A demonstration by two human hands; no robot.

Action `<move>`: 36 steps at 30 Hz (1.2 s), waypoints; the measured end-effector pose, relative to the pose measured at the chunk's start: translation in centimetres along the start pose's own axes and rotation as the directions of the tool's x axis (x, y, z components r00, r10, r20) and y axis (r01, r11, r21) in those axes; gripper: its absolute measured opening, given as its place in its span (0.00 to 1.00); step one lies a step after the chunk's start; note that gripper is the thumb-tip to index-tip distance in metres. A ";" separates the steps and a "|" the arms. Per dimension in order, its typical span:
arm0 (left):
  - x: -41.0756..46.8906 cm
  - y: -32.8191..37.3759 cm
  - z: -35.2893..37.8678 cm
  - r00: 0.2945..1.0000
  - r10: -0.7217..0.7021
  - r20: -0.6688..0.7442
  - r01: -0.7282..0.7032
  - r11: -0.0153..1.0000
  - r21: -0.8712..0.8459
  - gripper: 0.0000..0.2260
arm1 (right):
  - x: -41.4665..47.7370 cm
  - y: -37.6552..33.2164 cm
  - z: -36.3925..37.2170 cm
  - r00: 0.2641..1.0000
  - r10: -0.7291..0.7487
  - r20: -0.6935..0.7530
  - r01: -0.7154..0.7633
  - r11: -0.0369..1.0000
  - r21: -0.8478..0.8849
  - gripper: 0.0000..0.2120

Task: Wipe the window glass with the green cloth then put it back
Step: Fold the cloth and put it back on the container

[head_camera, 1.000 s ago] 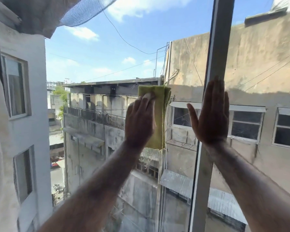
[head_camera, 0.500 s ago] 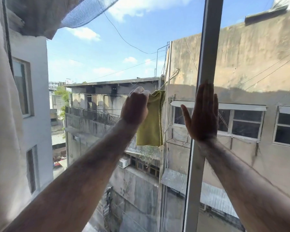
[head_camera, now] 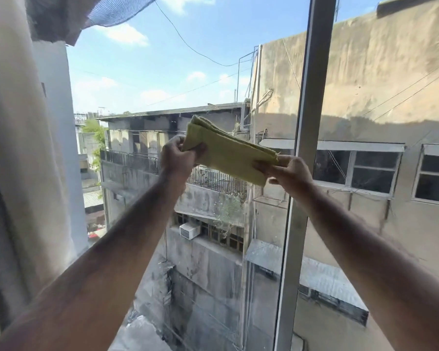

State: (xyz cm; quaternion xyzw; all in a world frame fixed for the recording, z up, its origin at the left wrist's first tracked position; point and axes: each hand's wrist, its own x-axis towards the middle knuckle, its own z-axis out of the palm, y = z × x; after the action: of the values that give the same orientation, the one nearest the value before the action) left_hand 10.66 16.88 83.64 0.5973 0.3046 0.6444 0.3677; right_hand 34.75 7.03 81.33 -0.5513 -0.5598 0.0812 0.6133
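The green cloth (head_camera: 228, 154) is folded into a thick flat strip and I hold it stretched between both hands in front of the window glass (head_camera: 142, 79), clear of the pane, not pressed to it. It slopes from its higher left end down to its lower right end, just left of the grey window frame (head_camera: 314, 102) that stands upright between the two panes. My left hand (head_camera: 178, 158) has its fingers (head_camera: 198, 149) closed on the left end, thumb on the near face and the rest curled behind. My right hand (head_camera: 288, 172) pinches the right corner, its fingers (head_camera: 262, 169) clamped together on the layered edge where a loose thread sticks out. Neither palm touches the glass. I judge this to be a pause inside the wiping step: I seem to be squaring up or refolding the cloth, either to get a fresh face for another pass or to tidy it before putting it back; from here I cannot tell which. The pane to the left looks fairly clear, though smears would be hard to pick out against the bright sky and the buildings (head_camera: 205, 239) beyond. If more wiping is due, the next move calls for one hand to take the whole pad flat under the palm and press it to the glass. If the wiping is finished, the cloth has to be carried back to its place, which is out of view here. A pale curtain (head_camera: 18, 158) hangs at the far left edge.
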 end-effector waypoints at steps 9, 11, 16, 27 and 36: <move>-5.5 -8.9 -5.5 0.864 -0.362 0.349 0.416 0.904 -0.094 0.11 | -7.1 2.8 2.6 0.928 0.371 0.034 -0.355 0.852 0.384 0.20; -7.8 -12.2 -6.9 0.798 -0.430 0.421 0.476 0.879 -0.004 0.06 | -9.9 5.1 3.1 0.902 0.428 0.058 -0.422 0.843 0.335 0.14; -15.2 -22.1 -9.5 0.694 -0.561 0.450 0.583 0.806 0.105 0.06 | -18.0 13.4 5.3 0.795 0.592 0.132 -0.606 0.769 0.205 0.06; -38.6 -44.6 -14.1 0.343 -0.862 0.372 0.812 0.472 0.343 0.06 | -42.6 36.0 9.3 0.406 0.873 0.268 -0.907 0.421 0.005 0.09; -60.2 -59.1 -20.7 0.037 -0.980 0.197 0.764 0.155 0.627 0.11 | -66.0 50.5 14.3 0.145 0.968 0.206 -0.933 0.203 -0.296 0.11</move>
State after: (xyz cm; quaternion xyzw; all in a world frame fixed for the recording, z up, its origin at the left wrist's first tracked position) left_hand -2.45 -0.41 -0.46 0.4867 0.5899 -0.0150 0.6441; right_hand 26.05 -12.82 -0.19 -0.7840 -0.1883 0.5177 0.2863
